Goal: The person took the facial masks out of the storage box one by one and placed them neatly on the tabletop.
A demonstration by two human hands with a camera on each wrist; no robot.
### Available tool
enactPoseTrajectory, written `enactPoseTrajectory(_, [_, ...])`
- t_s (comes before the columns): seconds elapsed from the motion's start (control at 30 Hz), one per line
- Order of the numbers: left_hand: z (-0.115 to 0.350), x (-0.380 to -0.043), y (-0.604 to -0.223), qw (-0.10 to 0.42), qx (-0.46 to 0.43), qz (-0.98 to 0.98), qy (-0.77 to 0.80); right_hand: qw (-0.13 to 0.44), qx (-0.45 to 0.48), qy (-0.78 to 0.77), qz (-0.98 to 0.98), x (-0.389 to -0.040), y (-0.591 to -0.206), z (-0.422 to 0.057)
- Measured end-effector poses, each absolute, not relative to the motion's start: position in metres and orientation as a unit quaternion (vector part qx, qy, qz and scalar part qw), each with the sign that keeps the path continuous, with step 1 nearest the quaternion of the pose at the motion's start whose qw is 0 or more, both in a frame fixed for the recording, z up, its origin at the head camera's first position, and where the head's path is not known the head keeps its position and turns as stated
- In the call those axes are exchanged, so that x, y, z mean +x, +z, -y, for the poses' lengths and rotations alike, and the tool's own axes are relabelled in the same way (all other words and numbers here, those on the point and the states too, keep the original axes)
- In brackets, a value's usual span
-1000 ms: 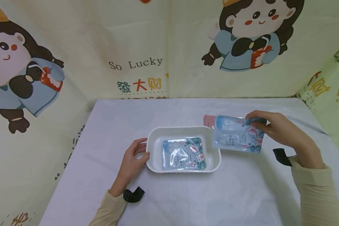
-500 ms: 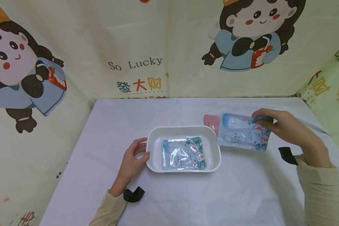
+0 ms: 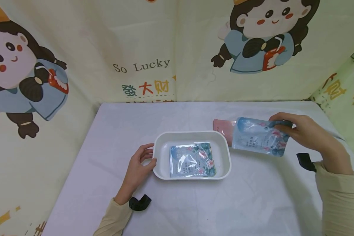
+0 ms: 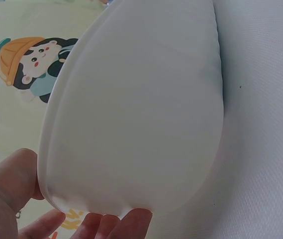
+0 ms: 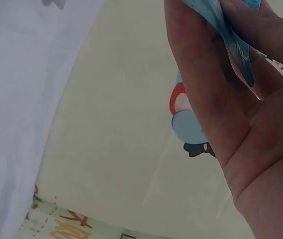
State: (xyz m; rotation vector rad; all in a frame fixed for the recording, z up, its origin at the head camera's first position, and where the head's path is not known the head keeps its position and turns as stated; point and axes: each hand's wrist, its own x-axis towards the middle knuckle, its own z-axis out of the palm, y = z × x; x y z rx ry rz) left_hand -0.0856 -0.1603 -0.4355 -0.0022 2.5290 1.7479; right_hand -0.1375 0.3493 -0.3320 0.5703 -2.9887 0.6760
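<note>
My left hand (image 3: 139,165) holds the left end of a white plastic tray (image 3: 160,137). In the left wrist view the thumb is at the rim, with several fingertips against the tray's end wall (image 4: 131,109). Inside the tray lies a shiny blue pouch (image 3: 191,160) printed with pink flowers. To the right of the tray, my right hand (image 3: 305,131) pinches a matching blue pouch (image 3: 258,139) by its right edge, over the table. The right wrist view shows only a folded corner of the held pouch (image 5: 238,50) between thumb and fingers.
A pink pouch (image 3: 224,127) lies by the tray's far right corner, partly hidden behind the held pouch. White cloth (image 3: 194,209) covers the table. A cream printed curtain (image 3: 194,49) hangs behind and to both sides.
My right hand has moved right with the blue pouch, away from above the tray's right rim. More of the pink pouch shows now. The left hand and tray have stayed put.
</note>
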Motion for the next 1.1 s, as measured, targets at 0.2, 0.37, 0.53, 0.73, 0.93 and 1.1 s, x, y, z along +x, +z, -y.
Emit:
enactPoseTrajectory(0.2, [0.160, -0.086, -0.436, 0.032, -0.004, -0.825, 0.564, 0.037, 0.190, 0.205, 0.959, -0.137, -0.333, -0.357])
enactPoseTrajectory(0.37, [0.160, -0.086, -0.436, 0.029, -0.005, -0.827, 0.561, 0.029, 0.175, 0.187, 0.966, -0.138, -0.332, -0.363])
enactPoseTrajectory(0.53, [0.160, -0.086, -0.435, 0.031, -0.003, -0.825, 0.565, 0.005, 0.164, 0.166, 0.972, -0.141, -0.333, -0.369])
enactPoseTrajectory(0.73, [0.161, -0.085, -0.433, 0.034, 0.006, -0.816, 0.577, -0.016, 0.166, 0.147, 0.975, -0.145, -0.336, -0.376])
enactPoseTrajectory(0.93, [0.161, -0.086, -0.434, 0.032, 0.010, -0.809, 0.586, -0.024, 0.159, 0.129, 0.979, -0.149, -0.339, -0.384])
enactPoseTrajectory(1.1, [0.161, -0.085, -0.435, 0.032, 0.011, -0.808, 0.588, -0.053, 0.145, 0.122, 0.980, -0.153, -0.344, -0.388])
